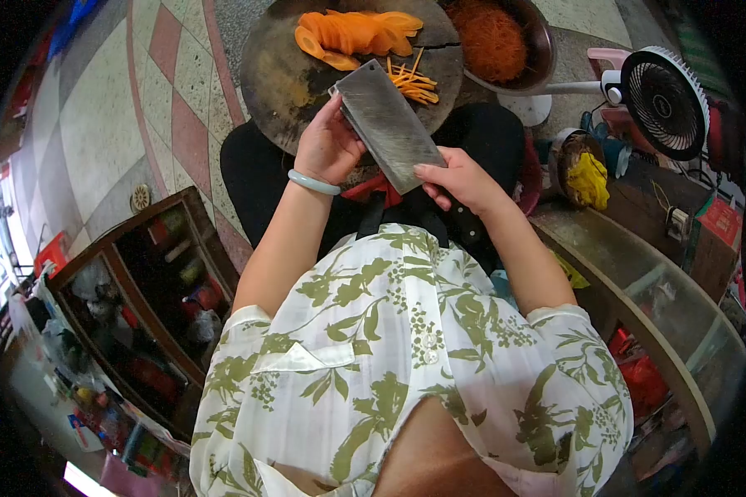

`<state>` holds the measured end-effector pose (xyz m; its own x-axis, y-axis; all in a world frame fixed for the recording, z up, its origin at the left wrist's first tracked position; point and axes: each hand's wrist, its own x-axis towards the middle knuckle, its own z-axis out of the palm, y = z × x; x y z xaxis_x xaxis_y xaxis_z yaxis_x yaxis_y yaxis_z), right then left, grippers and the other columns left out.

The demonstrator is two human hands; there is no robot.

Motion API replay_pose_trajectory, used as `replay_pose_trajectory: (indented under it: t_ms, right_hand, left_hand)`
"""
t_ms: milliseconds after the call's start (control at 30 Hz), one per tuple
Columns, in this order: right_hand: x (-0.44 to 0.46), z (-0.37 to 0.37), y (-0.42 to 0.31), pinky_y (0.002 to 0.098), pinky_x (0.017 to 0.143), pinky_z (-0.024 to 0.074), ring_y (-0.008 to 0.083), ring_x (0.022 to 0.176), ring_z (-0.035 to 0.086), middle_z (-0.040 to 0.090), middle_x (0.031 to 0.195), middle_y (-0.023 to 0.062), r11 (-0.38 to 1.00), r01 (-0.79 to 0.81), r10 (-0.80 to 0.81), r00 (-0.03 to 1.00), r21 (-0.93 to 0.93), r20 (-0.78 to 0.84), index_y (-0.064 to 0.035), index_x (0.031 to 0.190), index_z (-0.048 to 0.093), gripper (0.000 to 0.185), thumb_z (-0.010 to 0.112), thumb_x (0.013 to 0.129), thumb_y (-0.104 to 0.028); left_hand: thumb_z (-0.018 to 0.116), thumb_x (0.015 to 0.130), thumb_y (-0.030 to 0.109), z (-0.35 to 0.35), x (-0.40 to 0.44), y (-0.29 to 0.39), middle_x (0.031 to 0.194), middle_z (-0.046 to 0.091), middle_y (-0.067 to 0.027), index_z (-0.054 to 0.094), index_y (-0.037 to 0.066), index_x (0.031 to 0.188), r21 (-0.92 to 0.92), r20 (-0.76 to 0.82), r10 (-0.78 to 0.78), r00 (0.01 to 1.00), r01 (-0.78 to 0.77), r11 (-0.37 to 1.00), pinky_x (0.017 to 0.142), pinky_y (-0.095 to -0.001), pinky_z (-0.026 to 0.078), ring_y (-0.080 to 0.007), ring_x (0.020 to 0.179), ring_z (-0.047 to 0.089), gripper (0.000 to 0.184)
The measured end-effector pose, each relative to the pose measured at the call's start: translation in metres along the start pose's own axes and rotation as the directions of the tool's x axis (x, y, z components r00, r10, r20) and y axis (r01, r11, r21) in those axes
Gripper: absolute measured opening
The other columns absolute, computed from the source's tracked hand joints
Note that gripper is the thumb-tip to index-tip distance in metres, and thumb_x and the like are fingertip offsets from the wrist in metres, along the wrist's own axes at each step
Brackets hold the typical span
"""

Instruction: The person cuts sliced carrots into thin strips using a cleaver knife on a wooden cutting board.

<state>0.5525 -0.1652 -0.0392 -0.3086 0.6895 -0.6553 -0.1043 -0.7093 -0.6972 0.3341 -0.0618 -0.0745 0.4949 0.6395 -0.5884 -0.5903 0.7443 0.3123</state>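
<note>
A wide cleaver blade (392, 124) is held between both hands, its flat side facing up. My left hand (330, 142), with a pale bangle at the wrist, touches the blade's upper left edge with curled fingers. At the lower right end of the cleaver, my right hand (462, 178) is closed on it, thumb on the flat; the handle is hidden. Beyond the blade lies a round wooden board (278, 103) with a crack on its right. Overlapping carrot slices (352, 35) rest on it, and thin carrot strips (414, 85) lie right beside the blade.
A metal bowl (544, 58) of shredded carrot (485, 43) stands right of the board. Farther right are a fan (661, 103) and a container with a yellow bag (588, 180). A glass-fronted cabinet (128, 286) is at left, and a glass-topped counter (655, 290) at right.
</note>
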Motion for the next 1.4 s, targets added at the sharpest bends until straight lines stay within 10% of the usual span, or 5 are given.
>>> replay_pose_trajectory:
  t_ms: [433, 533, 667, 767, 1400]
  right_hand:
    - [-0.030, -0.029, -0.006, 0.0238, 0.044, 0.0372, 0.0079, 0.047, 0.047, 0.055, 0.067, 0.0002, 0.983, 0.060, -0.107, 0.955, -0.174, -0.276, -0.0048, 0.093, 0.057, 0.016, 0.062, 0.096, -0.020]
    - [-0.040, -0.029, -0.007, 0.0243, 0.046, 0.0393, 0.0078, 0.050, 0.050, 0.056, 0.067, 0.0006, 0.925, 0.082, -0.211, 0.923, -0.372, -0.322, -0.0037, 0.092, 0.058, 0.017, 0.062, 0.096, -0.020]
    - [-0.053, -0.027, -0.006, 0.0403, 0.059, 0.0468, 0.0304, 0.065, 0.062, 0.062, 0.072, 0.0161, 0.743, 0.074, -0.365, 0.878, -0.665, -0.309, 0.0001, 0.094, 0.060, 0.021, 0.063, 0.093, -0.020]
    - [-0.055, -0.026, -0.006, 0.0486, 0.065, 0.0492, 0.0443, 0.075, 0.064, 0.063, 0.076, 0.0242, 0.644, 0.033, -0.399, 0.867, -0.764, -0.299, -0.0010, 0.095, 0.060, 0.020, 0.063, 0.092, -0.021]
    - [-0.030, -0.031, -0.015, 0.0505, 0.065, 0.0491, 0.0436, 0.076, 0.063, 0.064, 0.077, 0.0216, 0.360, -0.005, -0.499, 0.844, -0.933, -0.197, -0.0045, 0.092, 0.059, 0.015, 0.063, 0.092, -0.019]
  left_hand:
    - [0.062, 0.100, 0.016, 0.003, 0.000, 0.007, 0.098, 0.071, -0.0098, 0.068, -0.001, 0.108, 0.452, -0.171, 0.246, 0.954, -0.146, 0.880, 0.077, -0.0331, 0.057, -0.0193, 0.089, 0.070, 0.020]
    - [0.067, 0.095, 0.015, 0.004, 0.008, 0.005, 0.093, 0.072, -0.0086, 0.072, 0.002, 0.101, 0.806, -0.036, 0.459, 0.888, -0.246, 0.539, 0.073, -0.0337, 0.056, -0.0232, 0.084, 0.070, 0.015]
    - [0.071, 0.083, 0.010, 0.000, -0.004, 0.000, 0.089, 0.067, -0.0096, 0.074, 0.010, 0.096, 0.829, 0.529, 0.463, 0.711, -0.317, -0.460, 0.073, -0.0383, 0.053, -0.0329, 0.085, 0.065, 0.013]
    - [0.071, 0.083, 0.007, -0.010, -0.015, -0.004, 0.097, 0.067, -0.0102, 0.072, 0.009, 0.100, 0.688, 0.637, 0.311, 0.706, -0.337, -0.643, 0.078, -0.0413, 0.052, -0.0328, 0.090, 0.064, 0.017]
    - [0.075, 0.076, 0.008, -0.022, -0.014, -0.014, 0.112, 0.064, -0.0129, 0.068, 0.009, 0.107, 0.606, 0.753, 0.330, 0.569, -0.404, -0.685, 0.092, -0.0443, 0.050, -0.0347, 0.107, 0.061, 0.032]
